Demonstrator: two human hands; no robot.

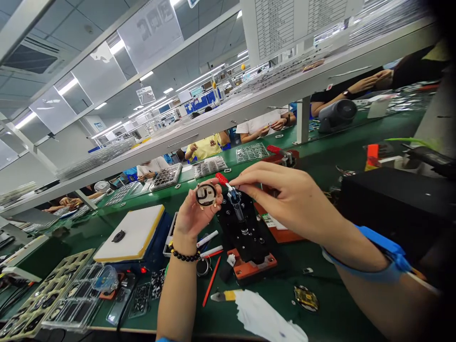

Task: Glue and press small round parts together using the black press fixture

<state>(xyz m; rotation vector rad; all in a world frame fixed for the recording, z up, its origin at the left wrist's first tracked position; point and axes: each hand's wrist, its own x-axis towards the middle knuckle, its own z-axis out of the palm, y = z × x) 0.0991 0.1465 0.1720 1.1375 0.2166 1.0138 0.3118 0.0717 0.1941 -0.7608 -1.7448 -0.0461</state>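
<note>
My left hand (194,213) is closed around the edge of a round watch case (205,194), holding it up with its inner side towards me. Just to the right, my right hand (281,194) has thumb and forefinger pinched together; whatever lies between them is too small to make out. Its fingertips are beside the red handle (221,179) of a toggle clamp (235,199). That clamp belongs to a black press fixture (245,232) on an orange base, below both hands. A second round part (306,298) lies on the green bench, below my right forearm.
A white foam pad (131,232) with a small black part (118,236) stands at left. Trays of parts (46,294) fill the lower left. A red stick (211,281), a brush (224,296) and a white cloth (263,313) lie in front. A black box (384,213) stands right.
</note>
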